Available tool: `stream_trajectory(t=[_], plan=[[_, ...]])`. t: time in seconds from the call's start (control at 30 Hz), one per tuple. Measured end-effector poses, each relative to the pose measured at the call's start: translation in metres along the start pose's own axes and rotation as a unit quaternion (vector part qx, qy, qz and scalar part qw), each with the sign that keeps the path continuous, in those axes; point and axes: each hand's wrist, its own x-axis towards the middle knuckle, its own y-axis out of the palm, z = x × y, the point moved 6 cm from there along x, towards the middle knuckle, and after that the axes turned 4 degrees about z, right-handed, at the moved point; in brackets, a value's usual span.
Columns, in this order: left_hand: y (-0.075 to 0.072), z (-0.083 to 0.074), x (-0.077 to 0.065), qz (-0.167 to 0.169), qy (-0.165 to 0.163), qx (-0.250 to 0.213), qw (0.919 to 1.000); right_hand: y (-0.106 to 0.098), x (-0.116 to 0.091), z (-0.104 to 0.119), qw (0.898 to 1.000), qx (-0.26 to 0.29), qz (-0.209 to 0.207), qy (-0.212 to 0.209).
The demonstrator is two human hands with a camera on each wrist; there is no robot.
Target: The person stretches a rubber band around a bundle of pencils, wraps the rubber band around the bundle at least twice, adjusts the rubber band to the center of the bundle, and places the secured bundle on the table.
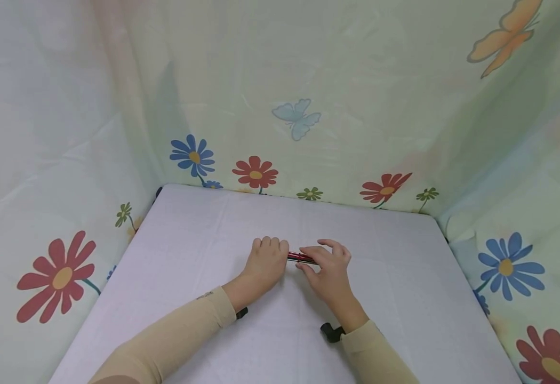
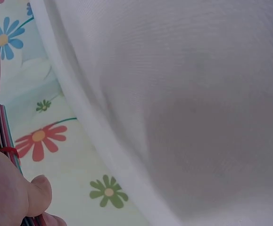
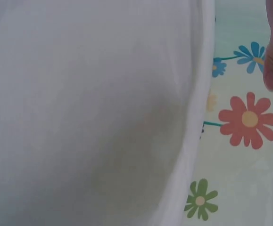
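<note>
Above the middle of the table, a bundle of thin pencil-like sticks [image 1: 293, 257] is held sideways between the two hands. Pink, teal and dark sticks [image 2: 4, 127] show in the left wrist view, with a red band [image 2: 9, 151] around them. My left hand [image 1: 266, 262] grips the bundle's left part and hides that end. At the right part, my right hand [image 1: 329, 271] has its thumb and forefinger on either side of the bundle near the band; its other fingers are raised. Only a sliver of the bundle shows at the right wrist view's edge.
A white cloth covers the table [image 1: 189, 224]. Around its back and sides hangs a pale curtain [image 1: 213, 64] printed with flowers and butterflies. Black wrist devices [image 1: 332, 333] sit under both forearms, near the beige sleeves.
</note>
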Motion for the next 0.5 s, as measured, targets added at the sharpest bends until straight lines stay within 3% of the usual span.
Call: stream_trajectory(t=[0.27, 0.5], plan=[[-0.003, 0.002, -0.001, 0.003, 0.0, -0.001, 1.0, -0.002, -0.002, -0.007, 1.0, -0.001, -0.004, -0.024], [-0.005, -0.002, -0.003, 0.001, 0.0, 0.004, 1.0, 0.001, 0.003, 0.004, 1.0, -0.017, 0.011, -0.024]])
